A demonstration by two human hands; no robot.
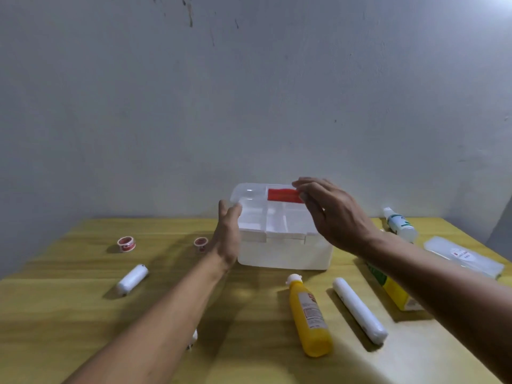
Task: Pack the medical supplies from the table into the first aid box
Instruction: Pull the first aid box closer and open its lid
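Note:
The white first aid box point(285, 253) stands at the back middle of the table, with a clear lid point(249, 199) and a red handle point(282, 195) on top. My left hand point(228, 239) is against the box's left side, fingers apart, fingertips at the lid's edge. Over the right part of the lid hovers my right hand point(335, 214), its fingers extended and the tips at the red handle's right end. Around the box lie two small tape rolls point(126, 243) point(201, 243), a short white bandage roll point(132, 279), a yellow bottle point(310, 317) and a long white roll point(359, 310).
On the yellow wooden table point(69, 314), to the right, are a clear bottle with a white cap point(400, 224), a translucent flat case point(464, 256) and a green-yellow pack point(393, 291) partly under my right forearm. A small white item point(194, 338) peeks from under my left forearm. A grey wall rises behind.

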